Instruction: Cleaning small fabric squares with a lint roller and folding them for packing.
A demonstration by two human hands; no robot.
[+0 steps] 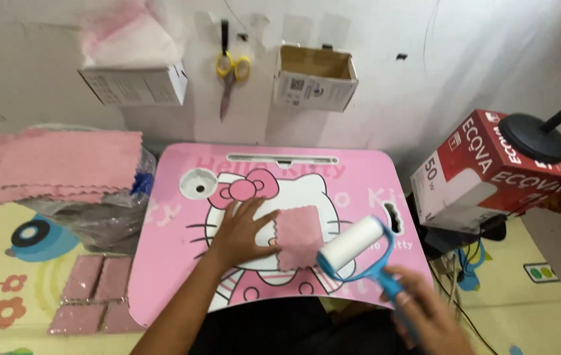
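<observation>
A small pink cloth lies flat on a pink lap table with a cartoon cat print. My left hand presses on the table with its fingers spread, touching the cloth's left edge. My right hand grips the blue handle of a lint roller. The roller's white drum sits at the cloth's lower right corner.
A stack of pink cloths rests on a plastic-wrapped bundle at the left. Packed pink cloths lie on the floor mat. Two cardboard boxes and yellow-handled scissors hang on the wall. A red and white box and black lamp base stand at right.
</observation>
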